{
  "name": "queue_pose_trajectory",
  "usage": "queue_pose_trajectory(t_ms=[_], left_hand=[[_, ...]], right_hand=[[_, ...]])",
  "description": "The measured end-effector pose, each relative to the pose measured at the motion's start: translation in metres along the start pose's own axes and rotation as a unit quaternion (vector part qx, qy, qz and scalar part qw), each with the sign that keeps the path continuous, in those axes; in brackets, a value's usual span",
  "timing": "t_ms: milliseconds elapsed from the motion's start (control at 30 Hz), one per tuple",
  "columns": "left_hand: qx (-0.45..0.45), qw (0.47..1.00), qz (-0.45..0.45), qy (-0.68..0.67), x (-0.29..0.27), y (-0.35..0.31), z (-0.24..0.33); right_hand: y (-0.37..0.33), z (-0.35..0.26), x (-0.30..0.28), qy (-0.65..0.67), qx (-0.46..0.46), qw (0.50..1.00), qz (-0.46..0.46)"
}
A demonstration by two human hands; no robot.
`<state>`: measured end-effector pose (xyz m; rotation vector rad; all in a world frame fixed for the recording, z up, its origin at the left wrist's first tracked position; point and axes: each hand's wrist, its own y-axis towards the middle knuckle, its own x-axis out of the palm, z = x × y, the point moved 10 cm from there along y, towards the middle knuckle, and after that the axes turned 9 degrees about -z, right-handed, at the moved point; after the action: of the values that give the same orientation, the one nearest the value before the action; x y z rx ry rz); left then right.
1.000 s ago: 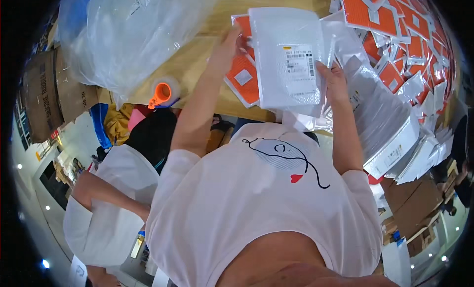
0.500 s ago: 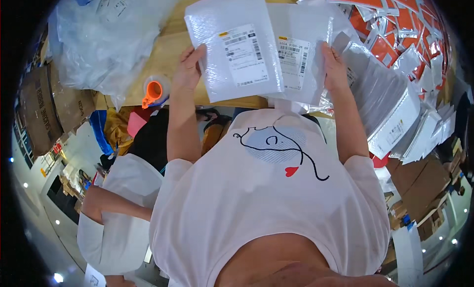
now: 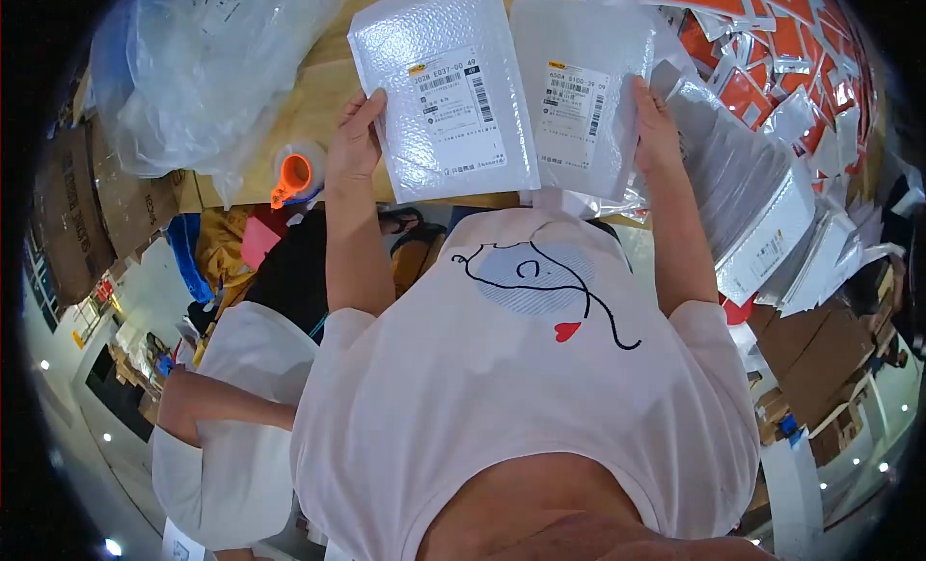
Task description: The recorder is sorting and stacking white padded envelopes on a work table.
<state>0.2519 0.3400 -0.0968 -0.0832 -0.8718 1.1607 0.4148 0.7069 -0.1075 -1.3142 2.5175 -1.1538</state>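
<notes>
My left hand [image 3: 358,136] grips the left edge of a white bubble mailer [image 3: 434,30] with a printed shipping label on its front. At the right, my right hand [image 3: 656,127] pinches the right edge of a second labelled bubble mailer [image 3: 579,40]. Both mailers are held up side by side over the wooden table [image 3: 328,98], labels facing me. The left one slightly overlaps the right one near their lower corners. My thumbs lie on the front faces; the other fingers are mostly hidden behind.
A long stack of white bubble mailers [image 3: 762,204] leans at the right, beside a heap of orange-and-white packets [image 3: 772,50]. Clear plastic bags [image 3: 212,79] and an orange-cored tape roll [image 3: 297,175] lie left. A person in a white shirt [image 3: 241,445] is close on my left.
Both mailers have shifted slightly left, the left one more, so they overlap less and more of the right one shows. Both hands keep their grip.
</notes>
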Motion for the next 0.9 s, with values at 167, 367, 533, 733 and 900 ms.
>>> queue_pose_trajectory(t_ms=[167,367,533,733,900], left_hand=[[-0.055,0.995,-0.032,0.077,0.009,0.007,-0.029],[-0.073,0.963,-0.039,0.257,0.029,0.017,-0.077],[0.034,0.872,-0.026,0.488,0.076,0.029,-0.084],[0.185,0.706,-0.017,0.684,0.096,0.106,0.09],[0.248,0.485,0.219,0.809,-0.024,0.183,0.269]], right_hand=[[0.002,-0.001,0.007,0.002,-0.004,1.0,-0.015],[0.006,0.019,0.014,-0.094,0.039,0.995,-0.016],[-0.004,0.03,0.036,-0.179,0.055,0.982,-0.027],[0.008,0.036,0.04,-0.126,0.05,0.988,-0.078],[0.02,0.054,0.028,-0.175,0.087,0.98,-0.041]])
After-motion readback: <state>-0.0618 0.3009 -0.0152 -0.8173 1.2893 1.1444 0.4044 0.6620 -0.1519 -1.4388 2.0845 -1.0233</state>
